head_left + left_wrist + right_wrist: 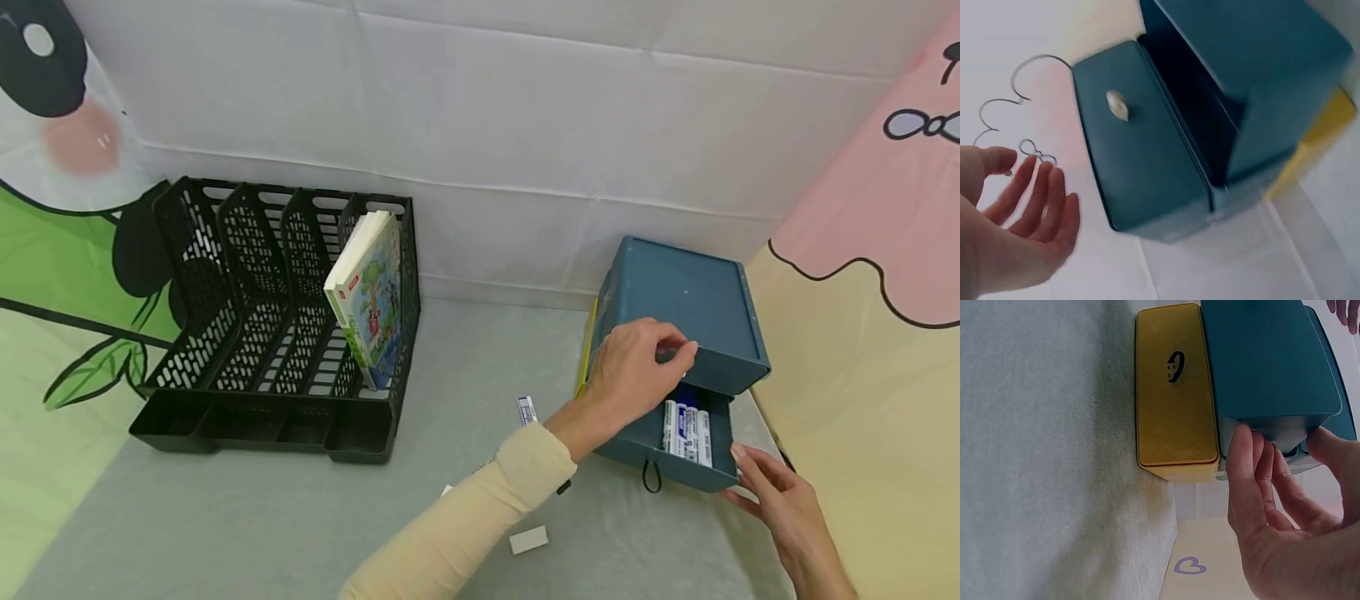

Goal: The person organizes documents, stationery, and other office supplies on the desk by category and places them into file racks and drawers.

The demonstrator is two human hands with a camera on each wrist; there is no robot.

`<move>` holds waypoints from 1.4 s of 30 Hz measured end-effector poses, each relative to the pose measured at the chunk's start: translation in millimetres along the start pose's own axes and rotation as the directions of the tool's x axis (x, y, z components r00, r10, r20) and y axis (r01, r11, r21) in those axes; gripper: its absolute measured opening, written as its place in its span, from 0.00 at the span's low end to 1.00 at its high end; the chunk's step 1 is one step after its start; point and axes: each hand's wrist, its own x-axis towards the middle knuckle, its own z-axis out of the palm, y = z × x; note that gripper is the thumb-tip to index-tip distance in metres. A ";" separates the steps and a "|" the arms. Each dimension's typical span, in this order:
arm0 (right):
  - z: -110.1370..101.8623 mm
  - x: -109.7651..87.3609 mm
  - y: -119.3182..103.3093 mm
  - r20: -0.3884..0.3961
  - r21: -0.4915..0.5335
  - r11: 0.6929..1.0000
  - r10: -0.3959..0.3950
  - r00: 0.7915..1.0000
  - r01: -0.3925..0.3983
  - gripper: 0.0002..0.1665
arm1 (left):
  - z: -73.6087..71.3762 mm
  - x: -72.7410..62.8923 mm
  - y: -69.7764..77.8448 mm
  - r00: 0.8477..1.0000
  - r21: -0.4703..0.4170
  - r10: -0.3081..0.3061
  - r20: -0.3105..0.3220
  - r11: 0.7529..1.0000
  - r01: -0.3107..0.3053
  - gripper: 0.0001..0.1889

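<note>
A blue-green drawer is pulled out of a stacked drawer unit of the same colour. Inside it lie several white markers side by side. My left hand hovers in front of the unit, above the drawer's left part. Its fingers are loosely bent and hold nothing, as the left wrist view shows. Thumb and fingers of my right hand grip the drawer's right front side. In the right wrist view the fingertips go round its edge. A pale shell-like knob sits on the upper drawer's front.
A yellow drawer with a black loop forms the lowest level. On the left stands a black mesh file rack, with books in its right slot. A small white block and a blue-and-white piece lie on the grey table.
</note>
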 end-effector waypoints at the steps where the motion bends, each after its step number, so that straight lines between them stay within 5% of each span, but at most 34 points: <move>1: -0.2 0.0 -0.1 0.001 0.002 1.000 0.000 1.000 0.000 0.58 | -0.8 2.2 -1.6 0.999 0.064 0.039 -0.016 0.997 -0.038 0.10; 4: -0.5 -0.6 -0.4 0.007 0.012 1.000 -0.001 1.000 0.001 0.57 | -1.6 9.2 -8.8 0.987 0.259 0.157 -0.042 0.956 -0.141 0.10; 9: 0.3 -2.3 -0.9 -0.005 0.024 1.000 -0.004 1.000 0.004 0.56 | 0.5 17.9 -23.4 0.960 0.479 0.279 -0.004 0.844 -0.243 0.13; 16: 3.9 -3.8 -0.7 -0.035 -0.003 1.000 -0.027 0.999 0.027 0.54 | 5.3 27.1 -39.7 0.939 0.559 0.294 0.179 0.755 -0.343 0.17; 21: 6.8 -13.7 -2.6 -0.092 -0.057 0.995 -0.085 0.992 0.080 0.50 | 8.8 29.6 -45.2 0.928 0.613 0.295 0.229 0.697 -0.373 0.15; 28: 5.8 -40.5 -11.6 -0.216 0.029 0.990 -0.125 0.968 0.135 0.36 | 9.8 31.8 -44.0 0.928 0.661 0.272 0.255 0.651 -0.373 0.16; 34: 19.0 -66.6 -14.6 -0.165 0.157 0.967 -0.172 0.971 0.199 0.23 | 9.3 32.5 -41.7 0.926 0.682 0.268 0.264 0.627 -0.376 0.17; 42: 54.4 -83.1 -8.7 -0.075 -0.016 0.988 -0.156 0.985 0.155 0.31 | 9.9 30.5 -44.1 0.929 0.685 0.260 0.262 0.628 -0.369 0.18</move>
